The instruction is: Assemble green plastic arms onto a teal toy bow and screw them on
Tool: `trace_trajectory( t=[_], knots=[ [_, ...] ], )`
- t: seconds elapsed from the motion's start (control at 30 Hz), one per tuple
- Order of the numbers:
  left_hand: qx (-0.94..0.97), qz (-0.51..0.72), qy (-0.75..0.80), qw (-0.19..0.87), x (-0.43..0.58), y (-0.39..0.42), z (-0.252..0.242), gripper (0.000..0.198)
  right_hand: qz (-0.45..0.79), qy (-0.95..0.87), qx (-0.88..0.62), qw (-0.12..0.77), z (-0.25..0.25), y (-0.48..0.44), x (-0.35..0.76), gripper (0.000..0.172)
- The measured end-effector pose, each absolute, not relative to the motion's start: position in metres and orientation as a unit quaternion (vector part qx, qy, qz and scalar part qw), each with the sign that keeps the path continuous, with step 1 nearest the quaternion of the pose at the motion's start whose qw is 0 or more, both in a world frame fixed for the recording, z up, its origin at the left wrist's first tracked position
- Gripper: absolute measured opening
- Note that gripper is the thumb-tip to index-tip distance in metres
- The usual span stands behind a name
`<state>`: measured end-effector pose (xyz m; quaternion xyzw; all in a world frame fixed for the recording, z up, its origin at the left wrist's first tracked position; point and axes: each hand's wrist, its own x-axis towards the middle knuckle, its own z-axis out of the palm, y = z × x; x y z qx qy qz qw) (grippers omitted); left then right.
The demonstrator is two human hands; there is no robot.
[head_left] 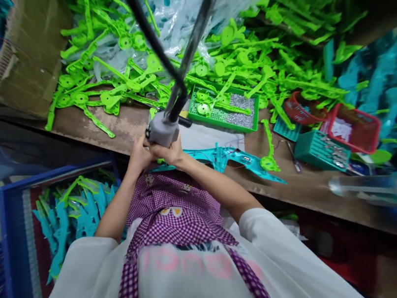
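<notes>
Both my hands meet at the near edge of the workbench (124, 125). My right hand (173, 154) is wrapped around a grey power screwdriver (163, 130) that hangs from black cables (185, 61). My left hand (139, 155) is closed beside it, and what it holds under the tool is hidden. A teal plastic part (233, 159) lies on a white sheet just right of my hands.
A heap of green plastic parts (208, 63) covers the bench. A green tray (228, 109) holds screws. Red baskets (352, 128) and a teal basket (318, 151) sit right. A blue crate (11, 256) of teal parts stands at my left. A cardboard box (27, 50) is upper left.
</notes>
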<state>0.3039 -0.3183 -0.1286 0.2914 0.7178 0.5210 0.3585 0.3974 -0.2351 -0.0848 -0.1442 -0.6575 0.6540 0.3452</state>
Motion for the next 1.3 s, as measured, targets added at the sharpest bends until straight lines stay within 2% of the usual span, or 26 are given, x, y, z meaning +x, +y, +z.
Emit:
trace_trajectory(
  t=[0.07, 0.13, 0.2, 0.33, 0.5, 0.67, 1.07, 1.3],
  knots=[
    [0.27, 0.529, 0.738, 0.321, 0.308, -0.331, -0.131, 0.056, 0.678, -0.61, -0.187, 0.366, -0.086, -0.232, 0.399, 0.037],
    [0.235, 0.521, 0.763, 0.303, 0.314, -0.349, -0.135, 0.053, 0.699, -0.578, -0.202, 0.371, -0.086, -0.229, 0.401, 0.043],
    [0.212, 0.484, 0.769, 0.359, 0.32, -0.364, -0.136, 0.043, 0.709, -0.568, -0.193, 0.37, -0.087, -0.225, 0.403, 0.048],
    [0.165, 0.45, 0.7, 0.53, 0.33, -0.371, -0.129, 0.048, 0.711, -0.564, -0.181, 0.378, -0.085, -0.223, 0.405, 0.052],
    [0.113, 0.485, 0.626, 0.6, 0.33, -0.352, -0.113, 0.031, 0.716, -0.562, -0.183, 0.37, -0.078, -0.226, 0.403, 0.055],
    [0.043, 0.419, 0.589, 0.689, 0.322, -0.337, -0.104, 0.017, 0.705, -0.578, -0.171, 0.373, -0.075, -0.225, 0.405, 0.05],
    [0.067, 0.51, 0.626, 0.586, 0.343, -0.339, -0.123, 0.032, 0.659, -0.667, -0.116, 0.328, -0.077, -0.224, 0.403, 0.036],
    [0.089, 0.524, 0.636, 0.56, 0.345, -0.339, -0.125, 0.033, 0.609, -0.7, -0.133, 0.347, -0.077, -0.228, 0.405, 0.04]
  ],
)
